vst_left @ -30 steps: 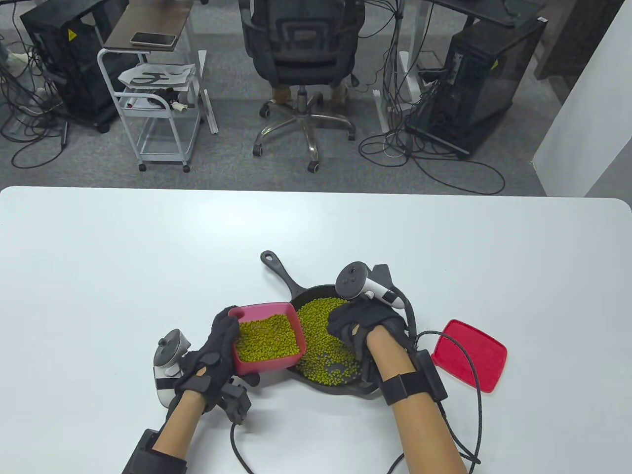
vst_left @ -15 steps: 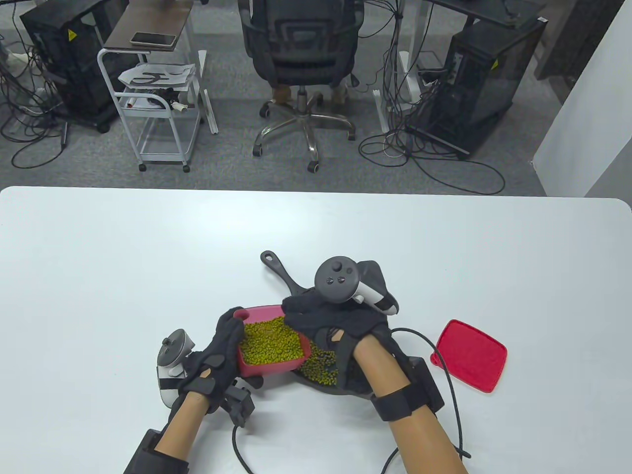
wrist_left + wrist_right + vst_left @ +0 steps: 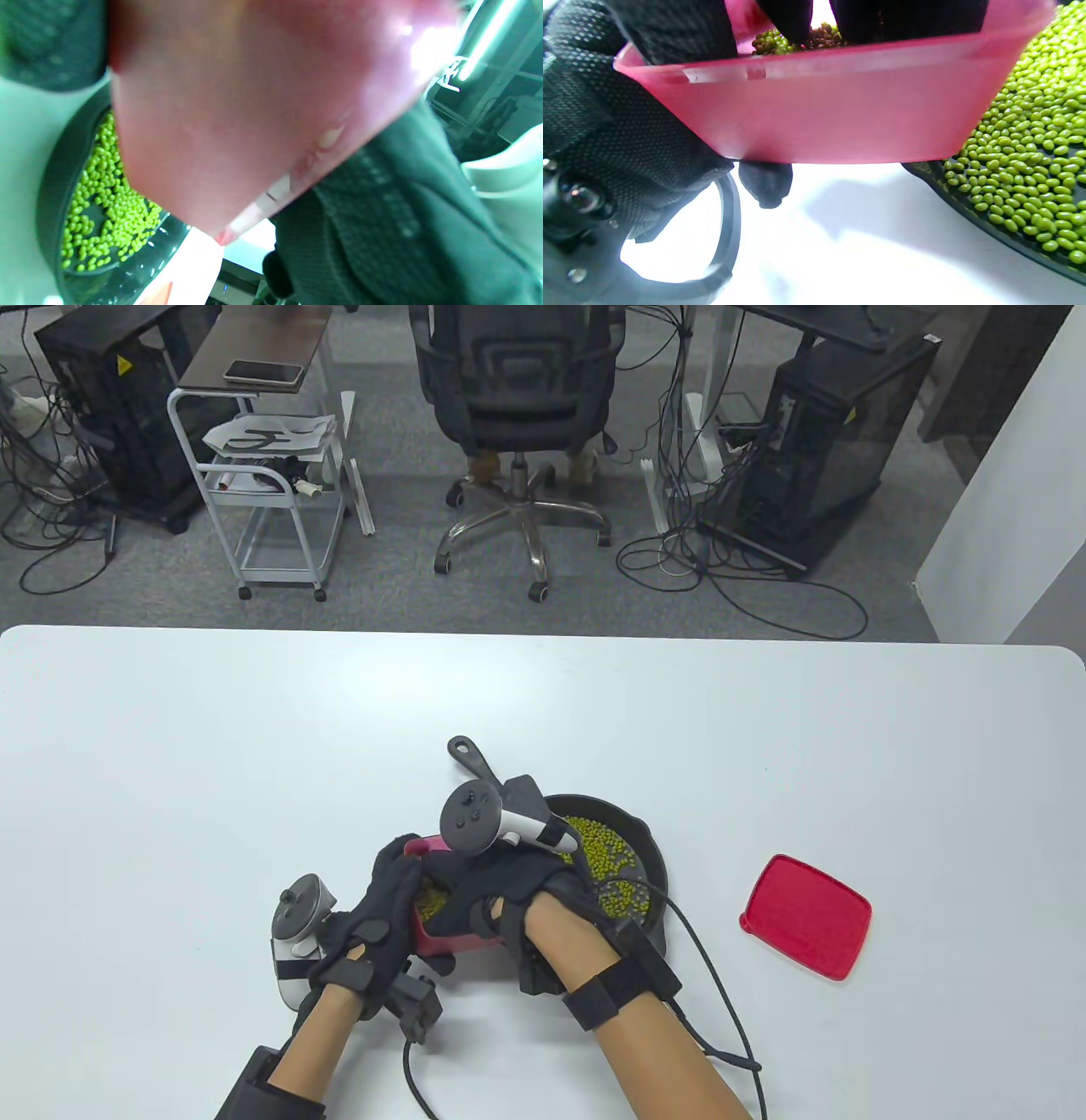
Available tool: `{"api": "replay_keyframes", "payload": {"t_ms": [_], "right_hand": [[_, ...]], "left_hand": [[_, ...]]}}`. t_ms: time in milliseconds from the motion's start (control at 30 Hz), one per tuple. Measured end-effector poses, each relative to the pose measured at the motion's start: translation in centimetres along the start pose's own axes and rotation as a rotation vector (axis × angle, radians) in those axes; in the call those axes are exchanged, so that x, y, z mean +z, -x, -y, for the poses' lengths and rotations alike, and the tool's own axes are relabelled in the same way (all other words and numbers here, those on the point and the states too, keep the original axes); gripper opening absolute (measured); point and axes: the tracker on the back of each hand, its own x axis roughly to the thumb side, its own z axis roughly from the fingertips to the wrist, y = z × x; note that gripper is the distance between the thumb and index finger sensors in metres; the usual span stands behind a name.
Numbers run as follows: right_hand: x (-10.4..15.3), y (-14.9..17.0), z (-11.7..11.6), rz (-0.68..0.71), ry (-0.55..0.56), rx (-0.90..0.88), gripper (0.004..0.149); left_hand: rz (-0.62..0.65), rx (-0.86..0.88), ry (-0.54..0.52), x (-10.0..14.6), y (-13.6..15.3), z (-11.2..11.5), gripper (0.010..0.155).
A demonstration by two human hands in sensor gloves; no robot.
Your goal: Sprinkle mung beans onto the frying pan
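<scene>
A black frying pan [image 3: 655,857] with green mung beans [image 3: 607,844] in it lies mid-table. It also shows in the left wrist view [image 3: 46,182]. My left hand [image 3: 386,912] grips a pink container [image 3: 437,940] of mung beans [image 3: 431,903] by its left wall and holds it at the pan's left edge. My right hand [image 3: 484,882] lies over the container. In the right wrist view its fingers [image 3: 789,17] reach down into the beans [image 3: 780,40] behind the pink wall [image 3: 831,106], which hides the fingertips.
The container's red lid [image 3: 806,916] lies flat on the white table [image 3: 170,772] to the right of the pan. The pan's handle [image 3: 475,763] points to the far left. Cables trail from both wrists toward the near table edge.
My right hand has moved left from over the pan to over the pink container and reached its fingers into the beans. The pan's beans are uncovered. The left hand has barely moved.
</scene>
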Motion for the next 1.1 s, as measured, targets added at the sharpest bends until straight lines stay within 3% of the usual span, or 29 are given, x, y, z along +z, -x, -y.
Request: {"api": "replay_keyframes", "payload": {"t_ms": [233,500,633,833,1100], "right_hand": [[-0.8,-1.1,-0.3,-0.017,0.08,0.06,0.08],[-0.9,-1.7,-0.2,-0.007,0.163,0.026,0.046],[-1.0,-1.4,-0.1,0.011,0.204,0.008,0.039],[-0.8,-0.8,0.5,0.023,0.196,-0.043,0.035],[0.7,0.0,2.4,0.039,0.266,-0.1,0.034]], "left_hand": [[0.016,0.013,-0.027,0.2,0.0,0.0,0.077],[0.019,0.046,-0.037,0.0,0.3,-0.2,0.077],[-0.002,0.07,-0.002,-0.3,0.5,-0.3,0.077],[-0.008,0.057,0.016,-0.4,0.4,-0.1,0.077],[-0.015,0.048,0.025,-0.5,0.3,-0.1,0.077]]}}
